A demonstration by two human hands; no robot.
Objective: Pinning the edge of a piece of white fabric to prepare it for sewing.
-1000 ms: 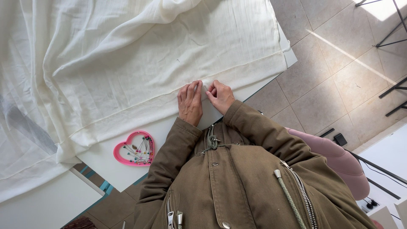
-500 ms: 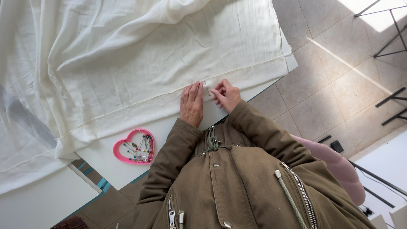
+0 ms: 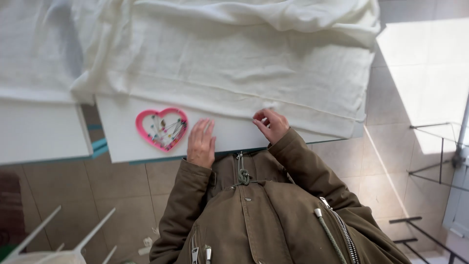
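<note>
The left hand (image 3: 201, 142) lay flat, fingers together and stretched out, palm down on the bare white bench (image 3: 122, 146), just beside the folded hem of the cream fabric (image 3: 234, 63) and holding nothing; it looked placed there to steady the body over the work. The right hand (image 3: 271, 124) was curled at the hem edge, thumb and fingertips pinched together on the fold, probably around a pin, though anything that thin was too small to make out. The fabric covered most of the bench top and hung past its right end, its near edge turned over in a long, even fold that ran along the front. A pink heart-shaped pin tray (image 3: 161, 128) sat on the bench just left of the left hand, within easy reach, with coloured-headed pins loose inside. The fabric's far side was cut off at the top, and the olive jacket (image 3: 254, 215) hid the bench's front edge.
</note>
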